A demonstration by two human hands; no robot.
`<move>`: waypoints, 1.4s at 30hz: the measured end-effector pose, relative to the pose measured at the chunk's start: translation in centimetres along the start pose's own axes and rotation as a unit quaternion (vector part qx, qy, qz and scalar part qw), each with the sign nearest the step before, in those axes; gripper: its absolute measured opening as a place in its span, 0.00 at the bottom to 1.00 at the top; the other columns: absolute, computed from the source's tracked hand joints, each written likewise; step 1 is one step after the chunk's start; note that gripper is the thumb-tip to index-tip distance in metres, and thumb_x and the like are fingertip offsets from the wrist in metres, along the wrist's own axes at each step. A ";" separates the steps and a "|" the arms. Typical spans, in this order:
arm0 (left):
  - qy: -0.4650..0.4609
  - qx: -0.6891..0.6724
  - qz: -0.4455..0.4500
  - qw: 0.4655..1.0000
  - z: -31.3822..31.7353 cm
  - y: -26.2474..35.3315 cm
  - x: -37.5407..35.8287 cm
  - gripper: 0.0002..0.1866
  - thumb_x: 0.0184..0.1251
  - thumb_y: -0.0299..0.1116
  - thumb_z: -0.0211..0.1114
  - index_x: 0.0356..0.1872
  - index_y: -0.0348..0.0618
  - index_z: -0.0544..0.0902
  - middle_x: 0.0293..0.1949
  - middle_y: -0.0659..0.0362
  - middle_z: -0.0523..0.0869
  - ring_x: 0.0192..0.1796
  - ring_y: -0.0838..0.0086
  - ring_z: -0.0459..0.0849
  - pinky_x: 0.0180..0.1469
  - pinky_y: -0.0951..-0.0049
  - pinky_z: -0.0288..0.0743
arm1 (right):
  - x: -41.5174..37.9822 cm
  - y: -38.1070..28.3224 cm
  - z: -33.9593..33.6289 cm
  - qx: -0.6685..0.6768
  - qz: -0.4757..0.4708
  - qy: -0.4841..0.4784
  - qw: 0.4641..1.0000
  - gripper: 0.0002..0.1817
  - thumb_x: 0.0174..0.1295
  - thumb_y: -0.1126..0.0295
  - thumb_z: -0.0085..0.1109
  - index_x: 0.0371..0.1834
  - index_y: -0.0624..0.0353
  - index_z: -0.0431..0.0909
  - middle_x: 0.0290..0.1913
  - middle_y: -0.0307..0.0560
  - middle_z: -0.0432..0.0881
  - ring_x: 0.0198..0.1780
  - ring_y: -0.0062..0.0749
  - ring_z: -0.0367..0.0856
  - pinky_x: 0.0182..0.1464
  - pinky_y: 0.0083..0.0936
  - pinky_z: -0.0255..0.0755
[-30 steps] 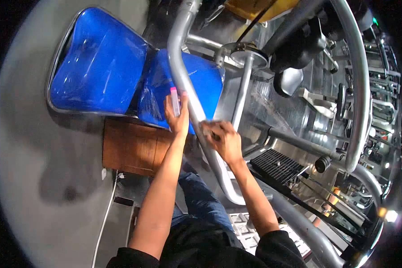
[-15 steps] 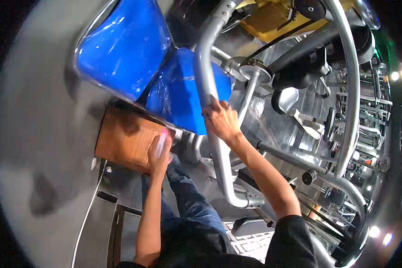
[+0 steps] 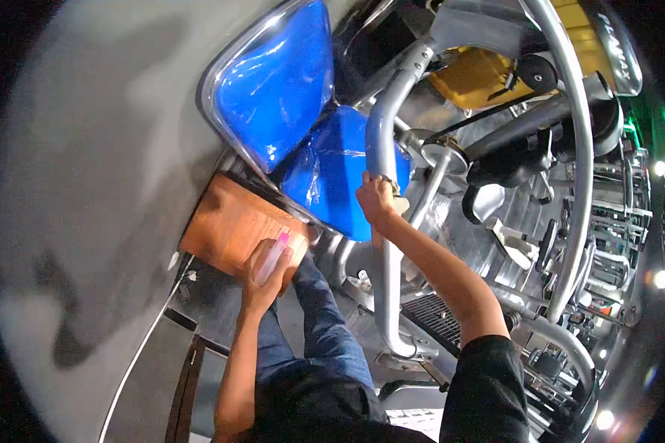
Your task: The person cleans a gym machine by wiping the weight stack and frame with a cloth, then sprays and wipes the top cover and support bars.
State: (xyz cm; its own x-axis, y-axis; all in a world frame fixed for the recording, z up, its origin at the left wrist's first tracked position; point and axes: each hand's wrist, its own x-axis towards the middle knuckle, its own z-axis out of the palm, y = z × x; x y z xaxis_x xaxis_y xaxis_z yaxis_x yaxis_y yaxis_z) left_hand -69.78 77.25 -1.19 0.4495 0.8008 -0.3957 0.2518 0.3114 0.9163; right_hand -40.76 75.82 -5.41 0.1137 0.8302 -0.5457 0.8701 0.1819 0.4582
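My left hand (image 3: 262, 275) is closed around a small clear bottle with a pink top (image 3: 275, 258), held over the brown wooden box (image 3: 236, 221). My right hand (image 3: 379, 198) wraps around the thick grey metal bar (image 3: 381, 148) of an exercise machine. Something pale yellowish (image 3: 400, 205) shows at the far side of that grip, too small to make out. Just left of the bar are a blue plastic-covered seat pad (image 3: 332, 173) and a blue backrest (image 3: 273, 85).
A grey wall (image 3: 89, 184) rises on the left, with a white cable (image 3: 144, 340) running along the floor. A second curved bar (image 3: 580, 148) stands to the right. Other gym machines (image 3: 606, 214) fill the far right. A yellow panel (image 3: 473, 77) shows at the top.
The view has shifted, so the blue pads and bar sit farther right. My right hand stays on the bar, its wrist turned differently. The bottle remains in my left hand.
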 end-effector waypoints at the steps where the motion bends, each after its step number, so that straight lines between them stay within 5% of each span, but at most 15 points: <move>1: 0.005 0.003 -0.003 1.000 -0.1 -0.3 0.0 0.12 0.71 0.39 0.64 0.39 0.38 0.81 0.34 0.57 0.82 0.39 0.72 0.81 0.42 0.70 0.73 | 0.2 -1.1 0.7 -0.016 0.002 -0.006 1.000 0.11 0.55 0.66 0.61 0.39 0.57 0.86 0.53 0.54 0.76 0.51 0.45 0.76 0.41 0.39 0.75; 3: 0.027 0.013 0.022 0.999 0.2 -0.5 0.5 0.13 0.71 0.39 0.64 0.39 0.38 0.81 0.33 0.59 0.81 0.37 0.75 0.79 0.41 0.72 0.73 | -1.1 -3.1 1.5 -0.081 -0.007 -0.019 0.996 0.11 0.54 0.66 0.61 0.38 0.56 0.87 0.43 0.51 0.80 0.45 0.41 0.77 0.38 0.38 0.75; 4: 0.033 0.015 0.022 0.999 0.6 0.0 0.7 0.13 0.71 0.39 0.64 0.39 0.38 0.81 0.33 0.59 0.81 0.37 0.75 0.79 0.41 0.72 0.73 | -2.5 -3.3 2.2 -0.114 -0.076 0.011 0.990 0.10 0.53 0.67 0.66 0.39 0.50 0.87 0.43 0.42 0.80 0.44 0.35 0.80 0.30 0.32 0.73; 6: 0.062 0.007 -0.072 0.995 1.1 1.5 1.1 0.12 0.72 0.40 0.63 0.39 0.39 0.81 0.31 0.62 0.78 0.35 0.79 0.76 0.38 0.75 0.71 | -3.8 -3.9 2.7 -0.075 -0.142 -0.044 0.986 0.09 0.53 0.65 0.65 0.37 0.48 0.87 0.43 0.41 0.79 0.47 0.33 0.79 0.39 0.31 0.72; 10: 0.024 0.027 -0.066 0.997 2.3 2.9 3.3 0.12 0.73 0.40 0.62 0.39 0.40 0.81 0.31 0.65 0.77 0.34 0.82 0.74 0.37 0.78 0.69 | -5.3 0.6 1.4 0.097 -0.216 -0.118 0.964 0.10 0.55 0.63 0.62 0.39 0.48 0.87 0.52 0.46 0.79 0.52 0.44 0.77 0.45 0.40 0.73; 12: -0.014 0.013 -0.090 0.996 3.4 4.8 4.4 0.12 0.74 0.40 0.62 0.40 0.40 0.81 0.31 0.67 0.77 0.34 0.83 0.73 0.37 0.78 0.68 | -4.2 3.7 2.7 0.125 -0.155 0.095 0.975 0.08 0.56 0.64 0.60 0.36 0.47 0.86 0.56 0.46 0.78 0.51 0.45 0.78 0.45 0.40 0.73; 16: 0.004 0.034 -0.056 0.998 5.1 5.4 5.7 0.13 0.71 0.41 0.65 0.45 0.41 0.83 0.37 0.65 0.84 0.41 0.82 0.80 0.43 0.77 0.72 | -0.1 7.7 5.1 0.350 -0.053 0.079 0.932 0.13 0.56 0.62 0.62 0.45 0.42 0.85 0.58 0.45 0.75 0.54 0.37 0.79 0.43 0.36 0.79; 18: 0.025 0.071 -0.052 0.996 5.6 5.6 6.2 0.14 0.71 0.42 0.66 0.45 0.40 0.83 0.40 0.62 0.86 0.45 0.80 0.83 0.46 0.76 0.74 | -3.2 7.8 5.3 0.386 -0.017 0.283 0.878 0.12 0.58 0.60 0.64 0.45 0.37 0.84 0.48 0.36 0.76 0.52 0.41 0.78 0.42 0.34 0.82; 21: -0.071 0.084 -0.025 0.994 6.1 8.5 7.4 0.13 0.72 0.40 0.65 0.42 0.38 0.82 0.39 0.62 0.85 0.44 0.79 0.82 0.46 0.75 0.74 | -8.1 5.1 6.8 0.538 0.054 0.212 0.814 0.20 0.57 0.62 0.66 0.55 0.34 0.82 0.46 0.40 0.77 0.48 0.43 0.81 0.42 0.37 0.82; 22: -0.075 0.094 -0.017 0.993 6.4 9.7 7.7 0.13 0.72 0.40 0.65 0.42 0.38 0.82 0.39 0.62 0.85 0.44 0.79 0.82 0.46 0.75 0.74 | -9.4 4.5 7.4 0.555 0.071 0.252 0.790 0.19 0.57 0.63 0.66 0.54 0.35 0.83 0.43 0.40 0.79 0.43 0.41 0.82 0.41 0.36 0.82; 24: -0.116 0.113 0.004 0.987 6.9 11.7 7.9 0.12 0.73 0.38 0.64 0.41 0.38 0.82 0.36 0.63 0.84 0.40 0.81 0.80 0.44 0.76 0.74 | -11.2 3.3 7.4 0.609 0.145 0.179 0.759 0.15 0.62 0.61 0.61 0.53 0.31 0.83 0.50 0.35 0.79 0.46 0.44 0.82 0.42 0.40 0.82; 31: -0.179 0.233 0.092 0.951 9.1 16.3 9.8 0.08 0.70 0.32 0.65 0.37 0.37 0.81 0.32 0.61 0.81 0.35 0.79 0.78 0.40 0.75 0.72 | -5.8 4.3 6.4 0.732 0.312 0.238 0.557 0.10 0.66 0.62 0.58 0.46 0.38 0.87 0.44 0.47 0.87 0.43 0.48 0.86 0.46 0.41 0.79; 34: -0.197 0.271 0.121 0.934 10.1 17.3 10.7 0.09 0.71 0.34 0.65 0.38 0.37 0.81 0.30 0.63 0.80 0.35 0.83 0.75 0.38 0.77 0.70 | -4.8 5.7 6.0 0.751 0.331 0.128 0.557 0.11 0.66 0.58 0.58 0.47 0.35 0.87 0.43 0.49 0.87 0.43 0.50 0.86 0.47 0.40 0.79; 38: -0.202 0.294 0.147 0.923 11.9 19.9 11.5 0.11 0.71 0.37 0.65 0.38 0.38 0.81 0.29 0.65 0.78 0.33 0.84 0.73 0.36 0.77 0.69 | -6.4 4.0 7.7 0.749 0.324 0.154 0.557 0.15 0.65 0.51 0.59 0.50 0.38 0.86 0.39 0.54 0.87 0.42 0.51 0.86 0.45 0.43 0.79; 42: -0.226 0.278 0.104 0.928 12.5 20.8 12.4 0.10 0.72 0.36 0.64 0.40 0.38 0.82 0.31 0.66 0.79 0.34 0.85 0.75 0.36 0.79 0.70 | -8.8 1.8 10.5 0.758 0.340 0.032 0.555 0.21 0.63 0.44 0.57 0.51 0.40 0.87 0.42 0.59 0.86 0.45 0.53 0.86 0.50 0.44 0.78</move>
State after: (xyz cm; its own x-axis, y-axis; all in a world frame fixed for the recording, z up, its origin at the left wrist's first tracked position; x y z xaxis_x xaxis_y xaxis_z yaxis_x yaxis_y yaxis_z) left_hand -48.24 87.28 12.12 0.8198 0.4779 -0.3155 0.4668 -0.2383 0.8517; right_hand -35.16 63.34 -7.11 0.6889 0.4610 -0.5593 0.0452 -0.7975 -0.6016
